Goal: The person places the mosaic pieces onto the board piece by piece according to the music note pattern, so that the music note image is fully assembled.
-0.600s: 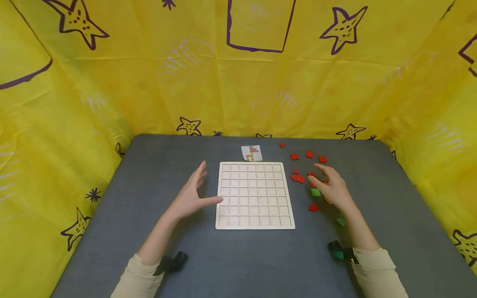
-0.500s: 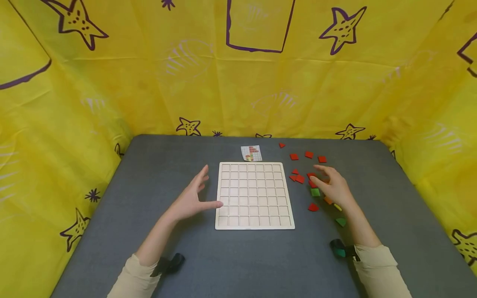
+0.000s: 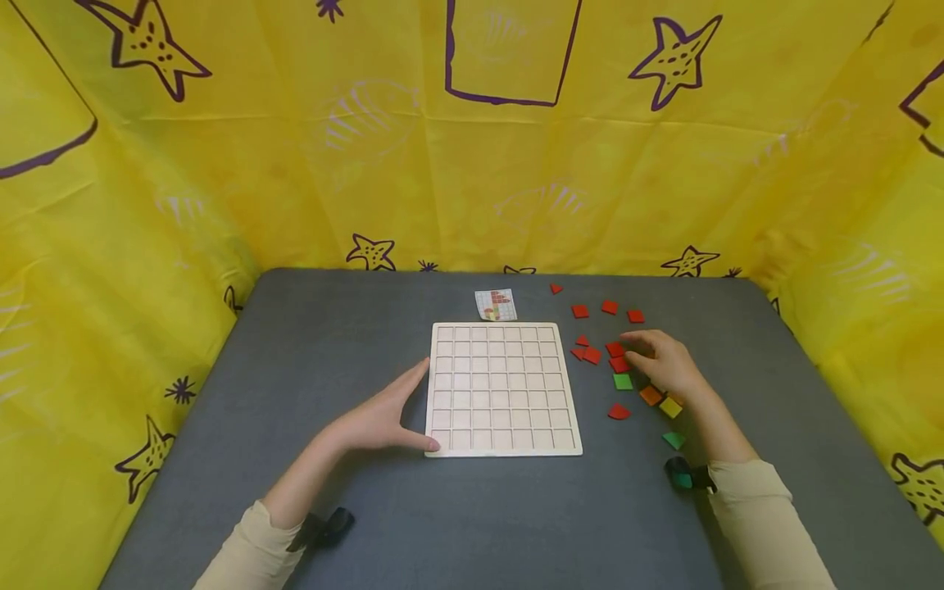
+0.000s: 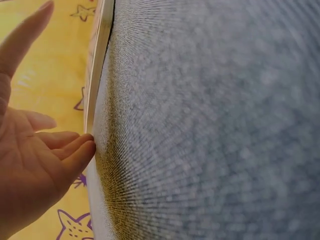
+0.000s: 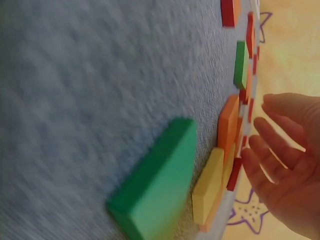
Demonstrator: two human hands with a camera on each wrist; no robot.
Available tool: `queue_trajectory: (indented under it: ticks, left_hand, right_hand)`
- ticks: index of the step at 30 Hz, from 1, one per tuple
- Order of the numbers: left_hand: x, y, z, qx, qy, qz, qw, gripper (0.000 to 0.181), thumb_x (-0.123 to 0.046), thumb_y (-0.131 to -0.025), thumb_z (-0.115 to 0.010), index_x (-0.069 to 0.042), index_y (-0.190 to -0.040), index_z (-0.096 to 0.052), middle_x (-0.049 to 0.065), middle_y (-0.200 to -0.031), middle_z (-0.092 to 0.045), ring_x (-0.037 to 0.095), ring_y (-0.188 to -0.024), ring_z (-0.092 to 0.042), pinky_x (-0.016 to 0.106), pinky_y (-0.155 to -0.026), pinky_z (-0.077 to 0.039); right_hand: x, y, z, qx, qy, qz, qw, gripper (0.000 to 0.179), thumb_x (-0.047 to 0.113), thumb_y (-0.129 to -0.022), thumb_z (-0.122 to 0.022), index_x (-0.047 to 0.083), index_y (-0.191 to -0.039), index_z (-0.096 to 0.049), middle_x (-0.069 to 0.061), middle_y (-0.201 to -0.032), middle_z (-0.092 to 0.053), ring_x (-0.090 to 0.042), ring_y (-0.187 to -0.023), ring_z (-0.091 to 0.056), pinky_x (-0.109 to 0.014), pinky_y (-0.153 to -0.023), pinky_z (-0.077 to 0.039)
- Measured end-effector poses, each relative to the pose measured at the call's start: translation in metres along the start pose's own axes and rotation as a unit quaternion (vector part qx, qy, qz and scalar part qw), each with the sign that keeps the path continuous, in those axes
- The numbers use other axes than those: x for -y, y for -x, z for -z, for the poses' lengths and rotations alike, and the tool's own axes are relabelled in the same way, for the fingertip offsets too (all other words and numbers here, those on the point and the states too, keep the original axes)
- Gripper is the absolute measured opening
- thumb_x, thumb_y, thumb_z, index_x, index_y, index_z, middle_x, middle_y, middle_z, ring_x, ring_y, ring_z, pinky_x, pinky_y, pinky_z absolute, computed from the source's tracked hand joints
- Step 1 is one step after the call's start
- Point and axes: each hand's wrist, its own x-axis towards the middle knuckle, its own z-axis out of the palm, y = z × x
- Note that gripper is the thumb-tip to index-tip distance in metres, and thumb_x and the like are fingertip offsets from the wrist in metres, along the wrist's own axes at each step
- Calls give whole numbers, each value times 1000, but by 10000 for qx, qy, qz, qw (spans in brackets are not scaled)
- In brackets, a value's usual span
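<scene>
At the head view's lower centre, the board (image 3: 501, 393) is touched along its left edge by the left hand (image 3: 372, 422) — thumb and fingers spread wide. At centre right, two red tiles (image 3: 615, 350) are neighboured by the right hand (image 3: 667, 366), loosely bent, thumb apart.

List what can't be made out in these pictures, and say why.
Head view: the fine drawing on the card, too small.
Head view: part of the table, hidden by the right hand.
Left wrist view: the squares of the board, seen edge-on and cut off at the top.
Right wrist view: the green piece's near end, cut off by the bottom edge.
</scene>
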Motion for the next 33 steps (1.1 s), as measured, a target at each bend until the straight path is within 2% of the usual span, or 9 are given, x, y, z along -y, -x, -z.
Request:
queue_trajectory:
  ticks: [5,9,16,26,29,33]
  left_hand:
    - [3,1,-2,250,-298,59,9992,128,-50,-65,-87,-5,-157,-9,16,-162,-9,38,-146,-11,57,-111,-18]
    - [6,1,-5,374,-421,-33,9984,129,-47,-66,-88,-3,-156,-8,17,-162,-7,38,-146,-11,56,-111,-18]
    - [6,0,-6,471,-571,-244,9970,124,-41,-68,-89,1,-155,-11,20,-161,-6,39,-146,-10,55,-112,-18]
    - [6,0,-8,427,-696,-335,9961,119,-39,-69,-89,4,-153,-17,21,-161,-9,38,-146,-11,54,-112,-19]
    - [5,0,-8,415,-718,-334,9960,119,-39,-68,-89,4,-153,-18,21,-161,-10,37,-145,-12,53,-112,-20]
    - [4,0,-8,421,-732,-281,9960,118,-40,-68,-89,4,-153,-19,21,-160,-10,38,-145,-13,54,-111,-20]
  right_hand:
    - [-5,-5,3,120,280,381,9988,33,5,-93,-64,-3,-125,-61,-28,-125,-57,-45,-112,-52,-59,-92,-40]
    - [-8,-8,1,194,407,524,9976,34,5,-91,-67,-4,-124,-62,-27,-122,-59,-44,-108,-55,-58,-91,-42]
    - [-13,-13,0,128,479,432,9978,32,11,-90,-70,0,-120,-66,-21,-115,-61,-35,-97,-56,-53,-84,-44]
    - [-9,-13,0,-72,818,197,9964,33,22,-89,-73,-1,-112,-68,-20,-108,-63,-33,-92,-57,-52,-81,-45]
    - [0,-13,-3,-245,606,115,9978,33,23,-89,-74,-1,-111,-68,-20,-110,-64,-36,-97,-58,-54,-85,-45]
    - [17,-17,-12,-408,-9,9,9992,35,28,-88,-75,3,-112,-68,-18,-113,-65,-36,-102,-60,-53,-87,-46]
